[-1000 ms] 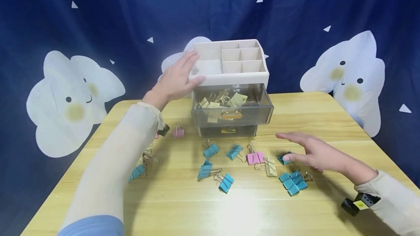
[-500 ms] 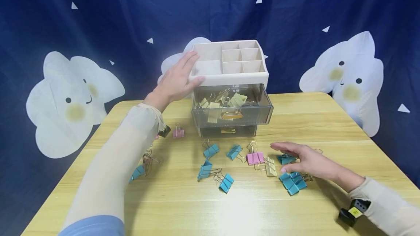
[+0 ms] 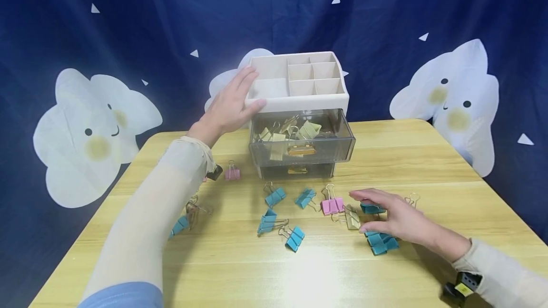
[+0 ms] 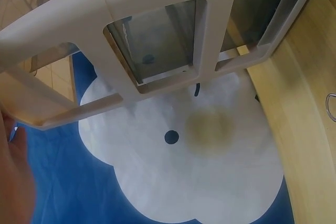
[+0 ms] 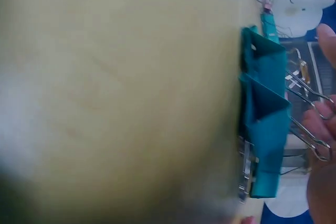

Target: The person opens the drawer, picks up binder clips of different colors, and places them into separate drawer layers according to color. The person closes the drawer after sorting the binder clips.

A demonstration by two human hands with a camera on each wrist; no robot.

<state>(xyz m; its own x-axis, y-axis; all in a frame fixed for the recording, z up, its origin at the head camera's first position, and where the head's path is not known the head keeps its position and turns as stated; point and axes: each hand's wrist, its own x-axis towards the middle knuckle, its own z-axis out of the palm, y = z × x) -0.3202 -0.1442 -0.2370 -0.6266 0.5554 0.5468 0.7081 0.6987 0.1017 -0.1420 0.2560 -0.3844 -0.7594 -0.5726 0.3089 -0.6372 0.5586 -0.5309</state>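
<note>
In the head view my left hand [image 3: 227, 108] rests on the left side of a white desk organizer [image 3: 299, 103], thumb along its front rim. Below that rim, a smoky clear drawer [image 3: 274, 149] is pulled out and holds several yellow binder clips [image 3: 309, 130]. My right hand [image 3: 400, 215] is low over the right part of the table, thumb and fingers spread apart. A teal binder clip [image 3: 371, 208] shows between them, and a yellow binder clip [image 3: 353, 217] lies just past the thumb tip. Stacked teal binder clips [image 5: 270, 114] stand close to the right hand in the right wrist view.
A pink binder clip [image 3: 332, 206] and several teal binder clips [image 3: 294, 239] lie in front of the organizer. More clips, among them a teal one [image 3: 180, 224], lie beside the left forearm. A lower drawer [image 3: 317, 171] is pushed in. Behind the wooden table [image 3: 239, 270] hangs a blue curtain [image 3: 299, 13].
My right hand has moved left and toward me, down over the teal clips and up to the yellow clip. The left hand stays on the organizer.
</note>
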